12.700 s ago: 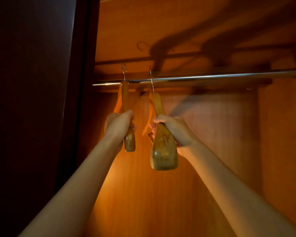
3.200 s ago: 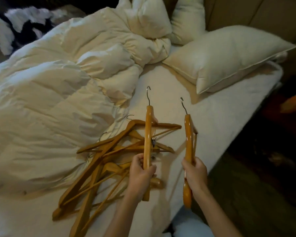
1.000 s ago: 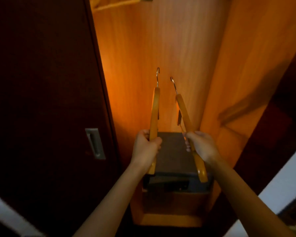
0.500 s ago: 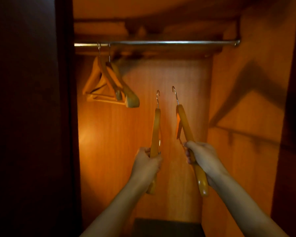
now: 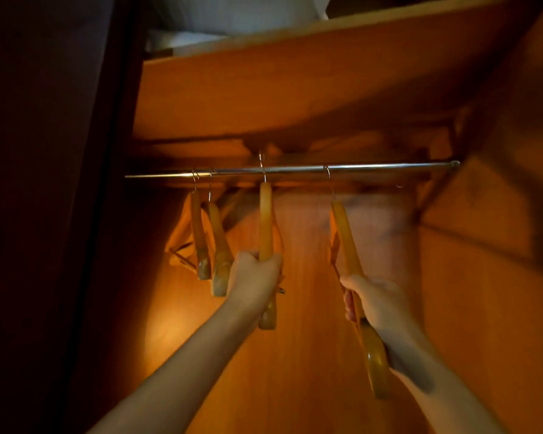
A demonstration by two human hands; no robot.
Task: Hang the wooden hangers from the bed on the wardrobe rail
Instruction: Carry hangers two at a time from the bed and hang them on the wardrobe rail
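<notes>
I am holding two wooden hangers up at the rail [image 5: 373,166] inside the wardrobe. My left hand [image 5: 254,281] has its fingers wrapped tight around the lower part of the left hanger [image 5: 266,220]. Its hook [image 5: 261,166] sticks up in front of the rail, and I cannot tell if it is over the rail yet. My right hand [image 5: 375,300] has its fingers curled tight around the right hanger [image 5: 347,238], which leans a bit. Its hook [image 5: 329,180] looks like it sits at the rail, but it is blurry there. Two hangers [image 5: 209,236] hang from the rail already, near the left end, just beside my left hand. To do this well, I think I should lift each hook a little above the rail, push it across, then let it drop so the rail sits in the bend. I should go slow and wait until I feel each hanger pull down by itself before I open my fingers. I should keep my left one from bumping the two hanging ones.
</notes>
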